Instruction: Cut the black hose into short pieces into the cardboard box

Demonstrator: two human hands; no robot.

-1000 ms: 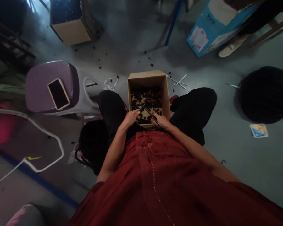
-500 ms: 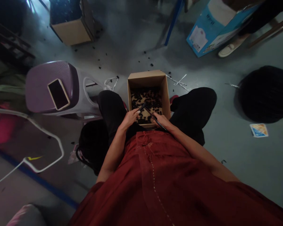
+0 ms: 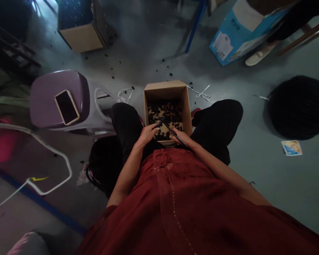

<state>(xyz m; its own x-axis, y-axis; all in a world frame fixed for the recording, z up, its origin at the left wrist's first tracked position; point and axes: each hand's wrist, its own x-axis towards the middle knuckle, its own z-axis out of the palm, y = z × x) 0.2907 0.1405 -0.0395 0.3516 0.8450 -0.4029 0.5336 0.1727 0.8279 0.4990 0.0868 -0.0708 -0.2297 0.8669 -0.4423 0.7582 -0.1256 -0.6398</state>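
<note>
My left hand [image 3: 146, 134] is closed on a small black piece [image 3: 160, 123] that sticks out past the fingertips. In my right hand [image 3: 183, 136] is a slim dark stick-like tool [image 3: 168, 127]; its rear end runs back along the palm toward the wrist. The tool's tip meets or nearly meets the black piece, too small to tell which. Both hands hover over the near side of an open cardboard box [image 3: 186, 106] between my knees. Many loose black pieces [image 3: 172, 109] are scattered across the box's bottom.
A purple-topped stool [image 3: 42, 95] with a phone [image 3: 67, 107] stands at left. Another cardboard box [image 3: 81, 37] and a blue carton [image 3: 230, 33] are farther off. A person's shoe [image 3: 256, 57] is beside the carton. A black bundle [image 3: 299, 108] lies right. Black bits dot the floor.
The hands, the black piece and the tool keep nearly the same places. The whole view has shifted very slightly.
</note>
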